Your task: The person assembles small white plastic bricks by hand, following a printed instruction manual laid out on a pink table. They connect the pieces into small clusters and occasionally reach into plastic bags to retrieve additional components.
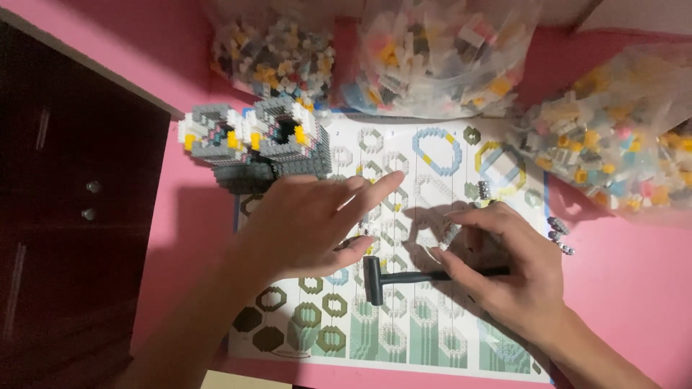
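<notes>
Grey and white, a tiny cluster of plastic micro-bricks (pixel 450 234) sits pinched in the right hand (pixel 504 266) over the printed instruction sheet (pixel 404 317) for matching, the left hand (pixel 310 223) spread flat, pinning that sheet.

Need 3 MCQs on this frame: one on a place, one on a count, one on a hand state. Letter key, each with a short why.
1. Where does the small black hammer lie?
A. on the instruction sheet, between the hands
B. on the dark cabinet
C. inside a bag

2. How many clear bags of small bricks line the far edge of the pink table?
A. one
B. three
C. five

3. What is the left hand doing?
A. gripping the hammer
B. spread flat over the sheet, fingers extended
C. clenched in a fist

Key: 1 A, the hammer rests on the printed sheet by the right hand. 2 B, three bags show along the top. 3 B, the palm faces down and the fingers are extended, holding nothing visible.
</notes>
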